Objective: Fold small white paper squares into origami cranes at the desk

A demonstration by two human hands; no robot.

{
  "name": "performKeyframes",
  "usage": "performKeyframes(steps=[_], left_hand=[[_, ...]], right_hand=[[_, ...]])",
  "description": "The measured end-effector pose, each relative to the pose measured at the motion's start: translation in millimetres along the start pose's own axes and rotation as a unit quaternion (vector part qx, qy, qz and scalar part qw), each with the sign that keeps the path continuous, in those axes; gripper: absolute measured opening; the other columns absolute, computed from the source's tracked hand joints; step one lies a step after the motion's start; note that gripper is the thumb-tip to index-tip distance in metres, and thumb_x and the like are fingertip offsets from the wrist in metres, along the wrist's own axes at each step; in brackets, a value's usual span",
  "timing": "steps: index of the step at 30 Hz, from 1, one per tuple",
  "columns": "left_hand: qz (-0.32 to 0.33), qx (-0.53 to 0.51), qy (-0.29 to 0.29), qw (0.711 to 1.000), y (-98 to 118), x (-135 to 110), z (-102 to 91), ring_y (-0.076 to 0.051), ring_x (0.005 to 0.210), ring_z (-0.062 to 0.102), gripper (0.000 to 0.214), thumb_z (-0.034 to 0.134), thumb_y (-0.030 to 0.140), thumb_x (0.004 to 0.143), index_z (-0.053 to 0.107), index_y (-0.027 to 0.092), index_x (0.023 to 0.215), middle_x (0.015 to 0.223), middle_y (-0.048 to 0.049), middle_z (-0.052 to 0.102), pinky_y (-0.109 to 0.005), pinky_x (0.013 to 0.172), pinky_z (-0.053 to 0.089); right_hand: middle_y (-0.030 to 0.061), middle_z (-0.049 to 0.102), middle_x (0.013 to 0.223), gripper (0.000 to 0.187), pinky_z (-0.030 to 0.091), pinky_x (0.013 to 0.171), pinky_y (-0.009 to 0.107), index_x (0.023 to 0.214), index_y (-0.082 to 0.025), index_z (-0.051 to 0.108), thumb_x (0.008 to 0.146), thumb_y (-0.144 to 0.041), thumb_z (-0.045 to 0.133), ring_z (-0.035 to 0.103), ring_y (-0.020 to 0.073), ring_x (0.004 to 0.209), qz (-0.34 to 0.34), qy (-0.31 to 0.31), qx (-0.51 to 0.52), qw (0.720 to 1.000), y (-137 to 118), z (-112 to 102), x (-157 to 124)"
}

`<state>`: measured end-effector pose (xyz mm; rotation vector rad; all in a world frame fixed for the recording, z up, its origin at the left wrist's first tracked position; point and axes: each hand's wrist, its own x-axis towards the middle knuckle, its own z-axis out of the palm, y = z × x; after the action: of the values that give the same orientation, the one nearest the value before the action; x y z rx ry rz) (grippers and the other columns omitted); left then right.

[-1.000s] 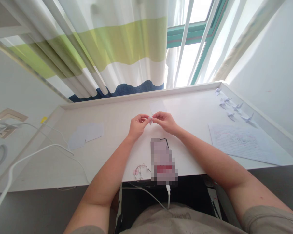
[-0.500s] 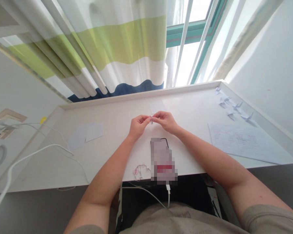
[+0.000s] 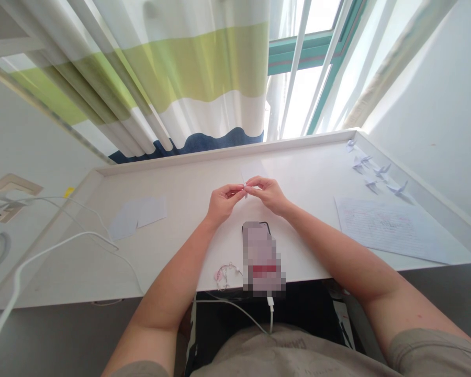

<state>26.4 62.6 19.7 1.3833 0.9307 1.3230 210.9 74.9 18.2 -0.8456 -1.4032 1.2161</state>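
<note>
My left hand (image 3: 222,201) and my right hand (image 3: 267,192) meet above the middle of the white desk (image 3: 180,246). Both pinch a small folded piece of pale paper (image 3: 244,189) between thumb and fingertips. Most of the paper is hidden by the fingers. A loose pale paper square (image 3: 253,170) lies on the desk just beyond my hands. A phone (image 3: 262,256) lies near the front edge, right under my wrists.
Several small folded paper figures (image 3: 372,173) stand at the far right corner. A written sheet (image 3: 392,230) lies on the right. Two pale paper squares (image 3: 138,217) lie on the left. White cables (image 3: 63,241) cross the left side; a small trinket (image 3: 224,274) rests by the phone. Curtains hang behind.
My hands have shifted slightly away from me, with the fingertips working the small paper. Everything on the desk stays where it was.
</note>
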Motion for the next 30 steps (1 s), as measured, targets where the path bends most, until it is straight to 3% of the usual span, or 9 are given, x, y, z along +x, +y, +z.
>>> performKeyframes(steps=[7,13,21,30], left_hand=[[0.025,0.013,0.015,0.999,-2.7,-0.4,1.6,-0.023,0.096,0.076,0.026,0.089,0.043,0.079,0.084,0.02,0.089,0.104,-0.01,0.082,-0.041,0.094,0.061],[0.01,0.015,0.031,0.999,-4.2,-1.1,1.8,-0.02,0.087,0.075,0.027,0.09,0.04,0.076,0.081,0.018,0.089,0.101,-0.0099,0.081,-0.039,0.087,0.061],[0.03,0.062,0.026,0.997,1.5,-1.3,0.2,-0.022,0.099,0.073,0.023,0.089,0.04,0.077,0.083,0.02,0.087,0.11,-0.0102,0.076,-0.036,0.087,0.062],[0.025,0.038,0.018,0.999,-2.6,1.1,-1.5,-0.018,0.086,0.072,0.03,0.093,0.043,0.073,0.079,0.018,0.083,0.099,-0.0081,0.076,-0.038,0.085,0.063]], right_hand=[[0.0057,0.075,0.102,0.033,0.056,0.096,0.042,0.078,-0.026,0.08,0.078,-0.059,0.088,0.07,0.0229,0.101,-0.024,0.0,0.009,1.0,2.9,1.1,0.3],[0.0061,0.076,0.096,0.037,0.058,0.091,0.041,0.078,-0.025,0.078,0.075,-0.06,0.089,0.07,0.0225,0.096,-0.008,0.005,0.021,1.0,3.5,4.3,-0.1],[0.0077,0.08,0.108,0.036,0.06,0.097,0.045,0.081,-0.025,0.081,0.073,-0.06,0.09,0.073,0.0242,0.104,-0.008,0.012,0.013,1.0,0.1,5.0,-1.2],[0.0051,0.08,0.084,0.042,0.062,0.082,0.042,0.08,-0.023,0.079,0.068,-0.061,0.093,0.073,0.0211,0.079,0.009,0.019,0.021,1.0,2.7,5.2,-0.3]])
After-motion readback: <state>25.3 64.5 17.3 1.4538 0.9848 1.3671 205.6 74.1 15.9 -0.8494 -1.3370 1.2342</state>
